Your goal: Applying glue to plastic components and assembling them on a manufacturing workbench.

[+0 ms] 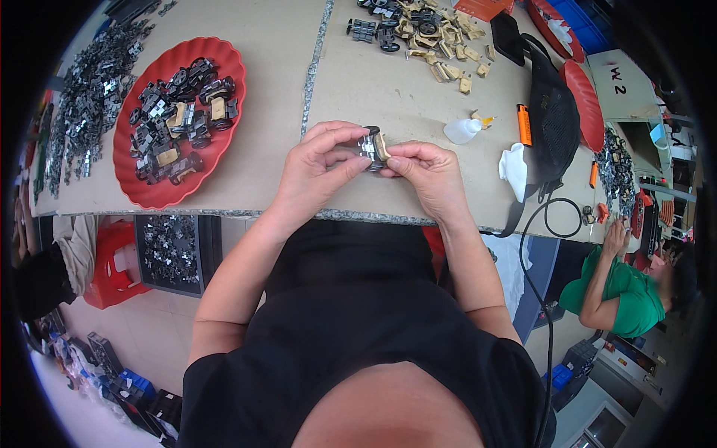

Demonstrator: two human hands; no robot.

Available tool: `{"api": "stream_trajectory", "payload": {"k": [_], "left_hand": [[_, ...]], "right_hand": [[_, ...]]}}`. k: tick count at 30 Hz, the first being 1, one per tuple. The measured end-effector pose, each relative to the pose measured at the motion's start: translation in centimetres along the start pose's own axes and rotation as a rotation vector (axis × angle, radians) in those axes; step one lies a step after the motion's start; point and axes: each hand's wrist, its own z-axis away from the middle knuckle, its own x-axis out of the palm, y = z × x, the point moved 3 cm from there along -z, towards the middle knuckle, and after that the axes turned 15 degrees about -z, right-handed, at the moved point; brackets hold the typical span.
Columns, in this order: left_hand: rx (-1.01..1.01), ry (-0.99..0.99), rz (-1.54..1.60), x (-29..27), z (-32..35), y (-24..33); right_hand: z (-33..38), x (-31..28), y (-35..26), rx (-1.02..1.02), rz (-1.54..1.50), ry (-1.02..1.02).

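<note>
Over the near part of the table, both my hands grip one small toy car chassis [367, 147], black and silver with dark wheels. A tan plastic part [382, 147] sits against its right side; whether it is fully seated I cannot tell. My left hand [326, 160] pinches the chassis between thumb and fingers from the left. With thumb and forefinger my right hand [427, 170] holds the tan part's lower right edge. Right of my hands lies a small white squeeze bottle [463, 131] with a yellow item by its tip.
A red scalloped tray [233, 61] of chassis stands at left, beside a heap of dark parts [93, 97]. Tan parts [448, 45] and chassis are piled at the far side. At right lie an orange cutter [524, 125], a black bag [554, 112] and a cable. A person in green [627, 295] works farther right.
</note>
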Motion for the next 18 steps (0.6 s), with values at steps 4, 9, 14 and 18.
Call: {"api": "stream_trajectory", "payload": {"k": [4, 9, 14, 18], "left_hand": [[-0.016, -0.013, 0.009, -0.03, 0.00, 0.11], [-0.005, -0.003, -0.009, -0.02, 0.01, -0.04], [-0.014, -0.003, -0.006, -0.06, 0.07, -0.10], [-0.014, -0.019, -0.036, 0.01, 0.02, -0.20]], "right_hand": [[-0.05, 0.03, -0.09, -0.015, 0.042, -0.018], [0.00, 0.01, 0.13, -0.075, 0.098, -0.017], [0.04, 0.27, 0.13, -0.191, 0.276, -0.049], [0.12, 0.76, -0.19, -0.255, 0.345, -0.054]]}}
